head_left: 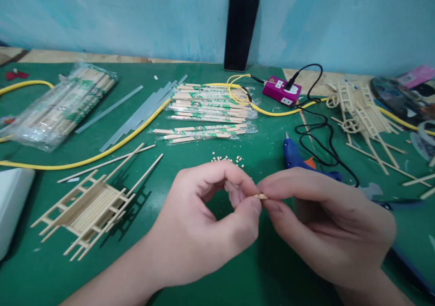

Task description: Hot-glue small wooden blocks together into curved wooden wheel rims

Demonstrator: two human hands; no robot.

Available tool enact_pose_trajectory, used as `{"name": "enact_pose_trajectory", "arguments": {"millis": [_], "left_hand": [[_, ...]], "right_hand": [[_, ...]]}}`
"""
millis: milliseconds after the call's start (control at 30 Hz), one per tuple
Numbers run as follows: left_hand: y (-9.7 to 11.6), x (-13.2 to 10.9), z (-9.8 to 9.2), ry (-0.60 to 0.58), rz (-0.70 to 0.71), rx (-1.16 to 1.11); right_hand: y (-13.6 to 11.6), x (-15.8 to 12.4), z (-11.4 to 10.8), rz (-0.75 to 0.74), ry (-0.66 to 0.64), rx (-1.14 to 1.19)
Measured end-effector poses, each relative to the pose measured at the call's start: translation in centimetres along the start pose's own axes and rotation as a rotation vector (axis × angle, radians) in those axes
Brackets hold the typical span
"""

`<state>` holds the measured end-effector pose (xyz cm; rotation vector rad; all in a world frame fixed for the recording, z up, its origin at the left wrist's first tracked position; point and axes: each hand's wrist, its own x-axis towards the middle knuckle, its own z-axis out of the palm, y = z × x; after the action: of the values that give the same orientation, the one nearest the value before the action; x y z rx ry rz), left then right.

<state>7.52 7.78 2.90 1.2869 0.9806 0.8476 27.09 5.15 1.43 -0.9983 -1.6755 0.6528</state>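
My left hand and my right hand meet at the fingertips over the green table. Both pinch a tiny pale wooden piece between thumb and forefinger; most of it is hidden by the fingers. Just beyond my left hand lies a scatter of small cut wooden bits. A blue glue gun rests behind my right hand, its nozzle pointing away. Left of my left forearm stands a small cart-like frame built from wooden sticks, with two long shafts.
Wrapped chopsticks lie mid-table, beside clear glue sticks and a plastic pack of chopsticks. A yellow cable crosses the table to a purple power strip. A wheeled stick model is at right. A phone leans on the wall.
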Motion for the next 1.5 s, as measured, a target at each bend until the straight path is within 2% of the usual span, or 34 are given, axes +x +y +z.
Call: {"name": "enact_pose_trajectory", "arguments": {"millis": [167,367,467,600,1000,1233,1333,1500], "left_hand": [[0.0,-0.1,0.0,0.004,0.011,0.007],[0.0,0.1,0.1,0.056,-0.003,-0.032],[0.0,0.0,0.0,0.099,0.023,-0.052],[-0.2,-0.2,-0.2,0.125,0.079,-0.073],[-0.3,-0.2,-0.4,0.009,0.121,-0.131],[-0.7,-0.6,-1.3,-0.081,-0.008,-0.254],[-0.7,-0.4,-1.4,-0.078,-0.035,-0.272],[-0.7,-0.6,-1.1,-0.047,0.041,-0.241]], "right_hand": [[0.0,-0.2,0.0,0.017,0.019,-0.005],[-0.1,-0.8,0.1,0.143,0.075,0.038],[0.0,-0.5,0.4,0.19,0.016,0.024],[0.2,-0.2,0.8,0.168,-0.038,0.001],[-0.1,0.0,0.7,0.077,-0.043,-0.036],[-0.2,-0.1,0.8,0.068,-0.06,-0.025],[-0.2,0.0,0.8,0.056,-0.055,-0.038],[0.0,-0.1,0.9,0.078,-0.043,-0.028]]}}
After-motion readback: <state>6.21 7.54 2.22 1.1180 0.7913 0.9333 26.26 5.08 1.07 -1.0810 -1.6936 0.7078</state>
